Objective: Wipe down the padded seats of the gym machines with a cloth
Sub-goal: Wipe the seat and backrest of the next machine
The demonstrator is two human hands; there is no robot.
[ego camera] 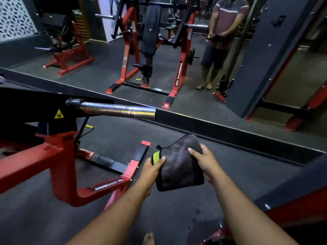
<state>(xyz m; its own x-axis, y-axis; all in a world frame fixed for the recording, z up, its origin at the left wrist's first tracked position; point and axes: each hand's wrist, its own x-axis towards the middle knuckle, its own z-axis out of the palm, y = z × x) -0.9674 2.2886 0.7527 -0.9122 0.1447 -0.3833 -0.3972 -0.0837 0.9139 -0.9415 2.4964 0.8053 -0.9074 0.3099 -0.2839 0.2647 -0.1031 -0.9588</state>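
A dark grey cloth (178, 167) with a yellow-green edge hangs folded between both hands, above the black rubber floor. My left hand (153, 169) pinches its left edge at the green patch. My right hand (205, 160) grips the cloth's right side, fingers curled over the top. In the wall mirror ahead I see a long black padded backrest (150, 27) on a red-framed machine. No padded seat shows close to my hands.
A red and black plate-loaded machine (58, 156) fills the left, with a chrome weight peg (116, 110) jutting right at chest height. Another red frame (292, 206) stands at the lower right. The mirror (203, 103) reflects a standing person (223, 38). My bare foot (149, 239) is below.
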